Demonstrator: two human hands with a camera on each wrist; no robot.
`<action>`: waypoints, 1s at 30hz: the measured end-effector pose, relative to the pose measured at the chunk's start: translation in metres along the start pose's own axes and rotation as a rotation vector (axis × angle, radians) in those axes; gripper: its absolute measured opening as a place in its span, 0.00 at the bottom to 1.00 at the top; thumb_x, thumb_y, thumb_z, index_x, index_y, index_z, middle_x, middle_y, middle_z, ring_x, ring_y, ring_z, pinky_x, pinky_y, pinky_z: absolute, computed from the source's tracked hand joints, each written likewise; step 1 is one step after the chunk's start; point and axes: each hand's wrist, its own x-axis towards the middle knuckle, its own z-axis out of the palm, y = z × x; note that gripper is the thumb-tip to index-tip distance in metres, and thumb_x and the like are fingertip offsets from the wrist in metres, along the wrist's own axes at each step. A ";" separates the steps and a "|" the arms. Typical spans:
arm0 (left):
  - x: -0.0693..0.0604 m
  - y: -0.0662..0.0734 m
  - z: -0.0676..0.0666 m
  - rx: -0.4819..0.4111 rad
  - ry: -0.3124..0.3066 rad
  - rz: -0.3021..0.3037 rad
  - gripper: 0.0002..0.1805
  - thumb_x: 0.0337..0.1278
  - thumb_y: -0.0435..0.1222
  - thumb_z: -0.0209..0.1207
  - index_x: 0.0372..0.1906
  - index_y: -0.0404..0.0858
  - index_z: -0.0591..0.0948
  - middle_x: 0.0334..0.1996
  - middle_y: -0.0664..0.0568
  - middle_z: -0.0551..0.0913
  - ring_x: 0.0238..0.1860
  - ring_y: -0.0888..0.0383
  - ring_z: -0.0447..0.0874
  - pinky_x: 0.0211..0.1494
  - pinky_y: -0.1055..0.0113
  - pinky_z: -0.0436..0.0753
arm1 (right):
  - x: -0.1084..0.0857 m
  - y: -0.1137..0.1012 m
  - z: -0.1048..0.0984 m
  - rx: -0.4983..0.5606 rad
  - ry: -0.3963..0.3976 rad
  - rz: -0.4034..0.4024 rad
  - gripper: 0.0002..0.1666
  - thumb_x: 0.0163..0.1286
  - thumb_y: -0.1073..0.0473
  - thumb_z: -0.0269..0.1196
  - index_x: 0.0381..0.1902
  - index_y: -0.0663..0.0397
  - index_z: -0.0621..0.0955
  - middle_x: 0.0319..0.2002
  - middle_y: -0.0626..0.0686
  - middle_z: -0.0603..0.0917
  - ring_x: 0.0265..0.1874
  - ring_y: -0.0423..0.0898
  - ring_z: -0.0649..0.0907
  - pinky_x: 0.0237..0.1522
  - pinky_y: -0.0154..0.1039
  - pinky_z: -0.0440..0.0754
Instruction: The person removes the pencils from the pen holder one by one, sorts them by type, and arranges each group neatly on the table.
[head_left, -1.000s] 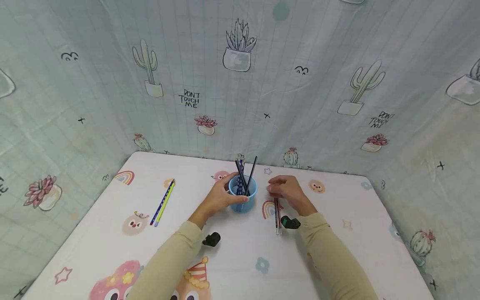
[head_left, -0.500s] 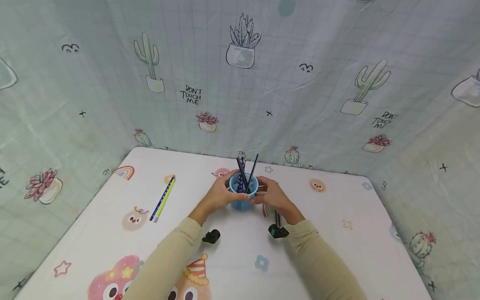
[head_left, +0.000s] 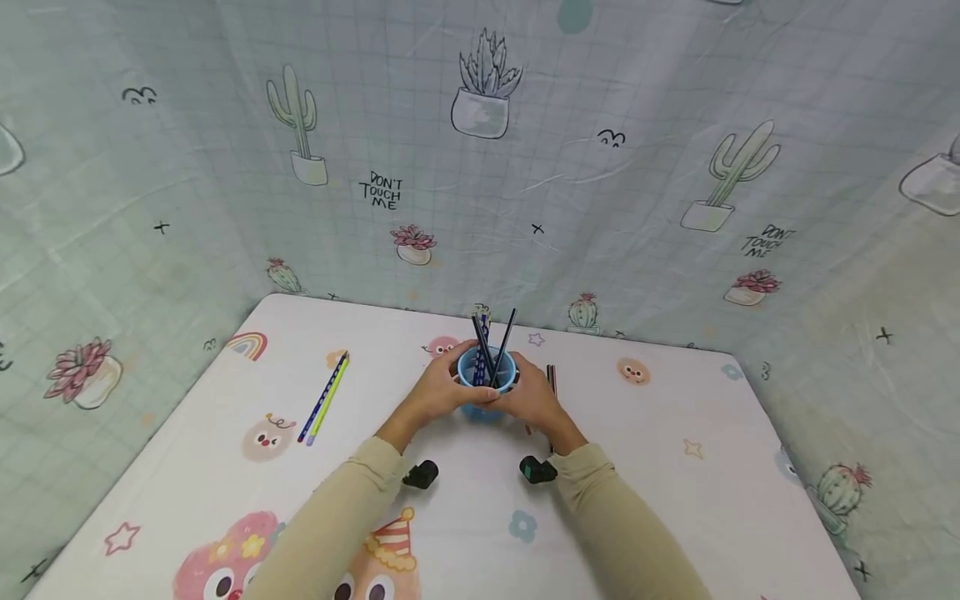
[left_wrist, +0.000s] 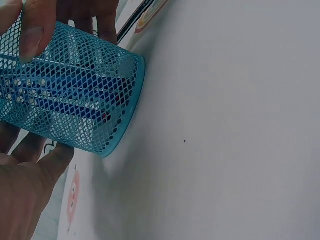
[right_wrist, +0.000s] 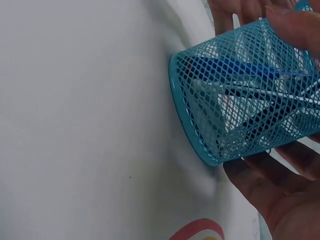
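A blue mesh pencil cup (head_left: 474, 412) stands between both hands near the middle of the table. My left hand (head_left: 432, 394) curls round its left side, and my right hand (head_left: 537, 398) grips the right side, thumbs meeting at the front. In the left wrist view the mesh cup (left_wrist: 75, 90) shows fingers on either side of its wall; the right wrist view has the cup (right_wrist: 245, 95) held likewise. Blue patterned pencils (head_left: 483, 329) and dark pencils (head_left: 507, 334) stick up out of it. Whether the base touches the table I cannot tell.
To the left lie a blue patterned pencil (head_left: 324, 402) and a yellow-green pencil (head_left: 330, 400), side by side. Dark striped pencils (head_left: 552, 377) lie at the right, partly hidden by the right hand and wrist. Printed cloth walls (head_left: 637, 208) surround the white table (head_left: 615, 517).
My right hand has left the dark pencils on the right and moved left to the cup, closing round its side. The left hand stays on the cup.
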 end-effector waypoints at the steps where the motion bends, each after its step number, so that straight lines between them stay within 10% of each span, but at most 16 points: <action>1: 0.000 0.000 0.000 0.002 0.000 0.001 0.53 0.49 0.49 0.79 0.80 0.51 0.65 0.77 0.46 0.69 0.73 0.43 0.73 0.73 0.44 0.77 | 0.000 0.000 0.000 -0.002 0.000 -0.004 0.53 0.50 0.50 0.84 0.72 0.52 0.73 0.62 0.55 0.84 0.62 0.54 0.83 0.66 0.57 0.82; 10: 0.002 0.010 -0.010 0.026 -0.087 -0.014 0.55 0.49 0.51 0.79 0.81 0.47 0.63 0.76 0.44 0.70 0.73 0.45 0.73 0.75 0.45 0.76 | 0.000 0.001 -0.002 0.014 0.006 0.007 0.51 0.50 0.47 0.84 0.70 0.50 0.76 0.59 0.53 0.86 0.61 0.53 0.83 0.65 0.56 0.83; 17: 0.010 0.021 -0.031 -0.029 -0.193 -0.001 0.41 0.64 0.33 0.65 0.80 0.38 0.64 0.78 0.40 0.68 0.77 0.39 0.69 0.79 0.43 0.69 | 0.001 0.001 -0.001 0.003 -0.007 0.012 0.52 0.48 0.45 0.85 0.69 0.52 0.76 0.61 0.53 0.86 0.61 0.52 0.84 0.64 0.53 0.83; 30: 0.031 0.027 -0.014 0.068 0.123 0.115 0.17 0.73 0.32 0.59 0.62 0.36 0.84 0.54 0.42 0.89 0.58 0.46 0.87 0.64 0.53 0.86 | 0.001 0.002 0.000 0.030 0.002 0.017 0.51 0.47 0.45 0.86 0.67 0.50 0.77 0.60 0.52 0.86 0.60 0.52 0.84 0.64 0.54 0.84</action>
